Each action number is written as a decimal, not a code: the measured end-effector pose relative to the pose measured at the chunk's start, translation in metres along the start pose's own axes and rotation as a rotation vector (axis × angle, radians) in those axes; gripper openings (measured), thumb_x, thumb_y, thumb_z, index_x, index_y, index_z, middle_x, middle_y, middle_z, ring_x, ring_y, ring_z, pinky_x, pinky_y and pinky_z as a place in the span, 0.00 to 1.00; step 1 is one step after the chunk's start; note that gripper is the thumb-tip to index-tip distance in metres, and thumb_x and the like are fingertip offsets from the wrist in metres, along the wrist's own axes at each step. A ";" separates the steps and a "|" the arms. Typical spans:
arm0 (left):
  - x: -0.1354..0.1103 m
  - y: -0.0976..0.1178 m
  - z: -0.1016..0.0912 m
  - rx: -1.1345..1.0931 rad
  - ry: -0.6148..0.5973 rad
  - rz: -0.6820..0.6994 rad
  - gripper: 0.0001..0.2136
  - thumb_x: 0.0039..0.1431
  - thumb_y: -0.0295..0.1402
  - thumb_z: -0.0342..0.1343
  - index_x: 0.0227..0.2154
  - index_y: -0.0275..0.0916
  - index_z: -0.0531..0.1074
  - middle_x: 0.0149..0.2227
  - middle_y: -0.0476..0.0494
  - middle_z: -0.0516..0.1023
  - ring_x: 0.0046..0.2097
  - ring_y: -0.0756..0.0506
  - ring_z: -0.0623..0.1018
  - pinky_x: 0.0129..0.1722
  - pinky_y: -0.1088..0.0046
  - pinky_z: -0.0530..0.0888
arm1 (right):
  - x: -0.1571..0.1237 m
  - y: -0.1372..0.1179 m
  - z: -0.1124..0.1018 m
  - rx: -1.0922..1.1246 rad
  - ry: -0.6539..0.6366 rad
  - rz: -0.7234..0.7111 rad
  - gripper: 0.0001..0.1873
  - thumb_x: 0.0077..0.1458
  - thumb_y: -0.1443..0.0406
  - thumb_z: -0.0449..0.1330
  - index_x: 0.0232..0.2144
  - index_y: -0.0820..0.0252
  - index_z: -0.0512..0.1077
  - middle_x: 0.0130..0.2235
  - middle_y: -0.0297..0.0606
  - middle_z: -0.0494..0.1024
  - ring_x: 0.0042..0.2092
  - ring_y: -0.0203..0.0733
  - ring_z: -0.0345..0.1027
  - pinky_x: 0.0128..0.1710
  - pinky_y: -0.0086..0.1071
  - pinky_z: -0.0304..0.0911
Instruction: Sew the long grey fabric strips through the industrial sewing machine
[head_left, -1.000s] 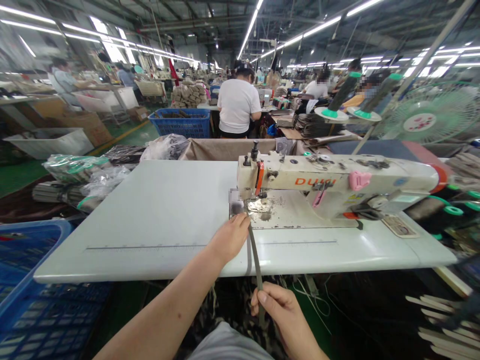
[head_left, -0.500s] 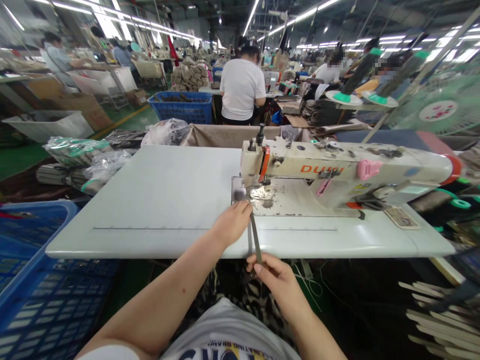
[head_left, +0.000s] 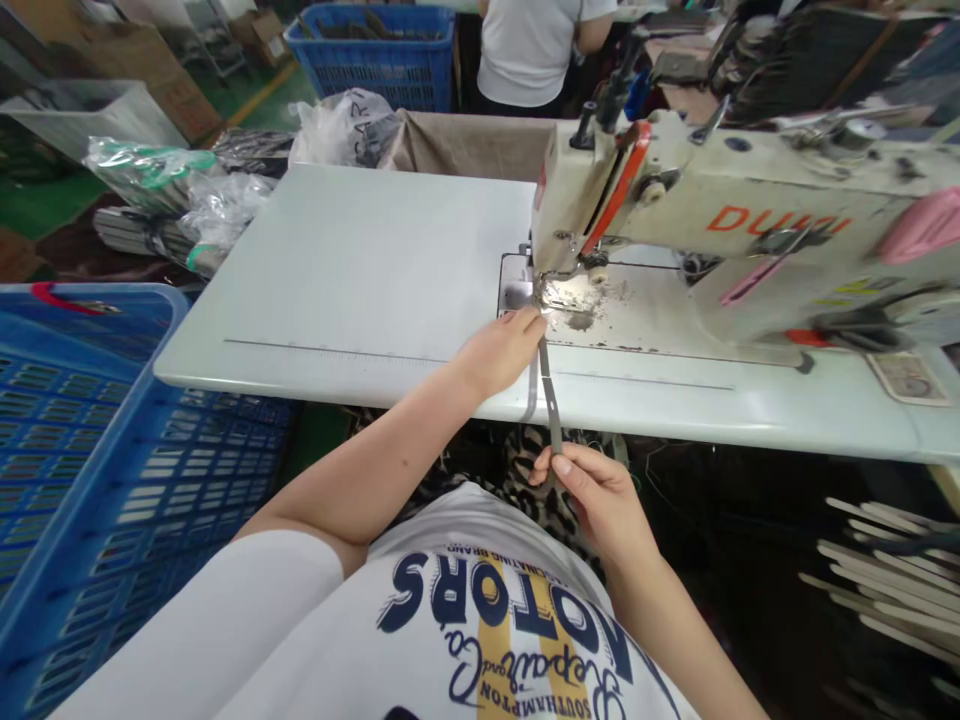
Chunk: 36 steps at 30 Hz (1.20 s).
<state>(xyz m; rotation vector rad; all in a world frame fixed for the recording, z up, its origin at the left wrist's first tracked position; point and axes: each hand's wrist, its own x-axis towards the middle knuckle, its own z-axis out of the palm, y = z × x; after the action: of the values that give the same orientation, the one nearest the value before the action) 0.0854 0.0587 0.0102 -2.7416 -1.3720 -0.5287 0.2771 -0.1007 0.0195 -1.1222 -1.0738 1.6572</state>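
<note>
A narrow grey-brown strap runs from the needle area of the sewing machine down over the table's front edge. Close beside the presser foot, my left hand has its fingers closed on the strap's upper part; the fingertips are partly hidden. My right hand, below the table edge, pinches the strap's lower part between thumb and fingers. Between the two hands the strap looks taut, with small light marks and a hole on it. The metal needle plate shows just beyond my left hand.
The white table carries a printed ruler line along its front. A blue plastic basket stands at the left. Plastic-wrapped bundles lie beyond it. Pale strips hang at the lower right. A person in a white shirt is ahead.
My view has tilted down and come nearer, so the table and machine look larger and more of my shirt shows. Both hands keep hold of the strap in much the same places.
</note>
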 end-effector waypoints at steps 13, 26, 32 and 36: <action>0.000 -0.001 0.002 0.004 -0.011 -0.011 0.09 0.70 0.24 0.48 0.50 0.35 0.68 0.56 0.34 0.72 0.57 0.40 0.76 0.59 0.62 0.74 | -0.007 -0.003 -0.001 0.027 -0.083 -0.021 0.10 0.61 0.56 0.70 0.32 0.54 0.85 0.30 0.35 0.82 0.33 0.42 0.74 0.36 0.33 0.69; 0.000 0.002 0.001 -0.012 0.002 -0.024 0.11 0.70 0.26 0.50 0.52 0.34 0.69 0.57 0.33 0.72 0.58 0.40 0.76 0.63 0.61 0.73 | -0.012 -0.003 -0.001 -0.035 -0.037 0.005 0.15 0.60 0.53 0.70 0.29 0.56 0.85 0.27 0.37 0.79 0.30 0.43 0.72 0.34 0.36 0.68; 0.000 0.001 0.006 0.035 0.000 0.006 0.11 0.71 0.27 0.49 0.53 0.35 0.69 0.57 0.35 0.74 0.61 0.40 0.74 0.65 0.60 0.70 | -0.009 -0.003 -0.001 -0.080 -0.056 -0.013 0.17 0.61 0.53 0.68 0.28 0.57 0.84 0.27 0.36 0.78 0.31 0.42 0.72 0.34 0.34 0.66; -0.002 -0.001 0.009 0.082 -0.026 0.052 0.12 0.72 0.26 0.46 0.53 0.35 0.70 0.56 0.36 0.75 0.63 0.39 0.73 0.66 0.59 0.70 | -0.009 0.001 -0.004 -0.102 -0.066 -0.009 0.18 0.62 0.52 0.67 0.27 0.57 0.83 0.26 0.36 0.77 0.31 0.43 0.71 0.34 0.34 0.65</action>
<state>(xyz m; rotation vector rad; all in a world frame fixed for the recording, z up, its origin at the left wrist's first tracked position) 0.0867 0.0593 0.0009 -2.7197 -1.2935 -0.4255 0.2826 -0.1083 0.0199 -1.1326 -1.2151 1.6579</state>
